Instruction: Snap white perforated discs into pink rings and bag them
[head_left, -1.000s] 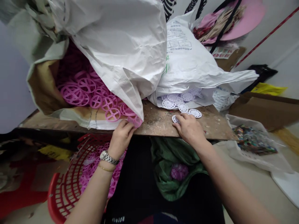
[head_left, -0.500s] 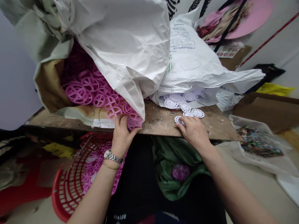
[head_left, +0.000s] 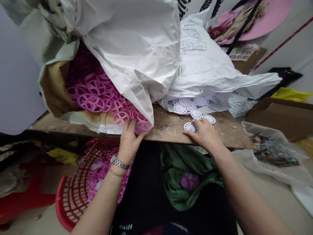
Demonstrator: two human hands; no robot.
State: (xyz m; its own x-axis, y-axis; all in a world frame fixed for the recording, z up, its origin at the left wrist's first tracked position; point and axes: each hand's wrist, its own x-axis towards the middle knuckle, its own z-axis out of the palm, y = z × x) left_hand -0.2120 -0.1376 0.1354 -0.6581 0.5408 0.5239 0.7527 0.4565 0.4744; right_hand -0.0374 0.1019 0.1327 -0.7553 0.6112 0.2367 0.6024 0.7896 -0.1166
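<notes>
A big white sack [head_left: 137, 49] lies open on a worn wooden board [head_left: 166, 125] and spills pink spoked rings [head_left: 97, 98]. My left hand [head_left: 129, 140], with a watch on the wrist, rests at the sack's mouth, fingers stretched out on the nearest pink ring [head_left: 142, 126]. A second white sack [head_left: 205, 68] to the right spills white round discs [head_left: 186, 106]. My right hand [head_left: 206, 135] lies on the board, its fingertips touching one white disc [head_left: 189, 127].
A red plastic basket [head_left: 73, 195] holding pink and white parts sits below left of the board. A green bag [head_left: 181, 176] with purple pieces lies in my lap. A clear bag of small coloured bits [head_left: 271, 150] and a cardboard box [head_left: 281, 114] stand at the right.
My left hand has slid further up onto the pink rings and its fingers have spread. My right hand shifted slightly on the white disc. The view has drifted a little.
</notes>
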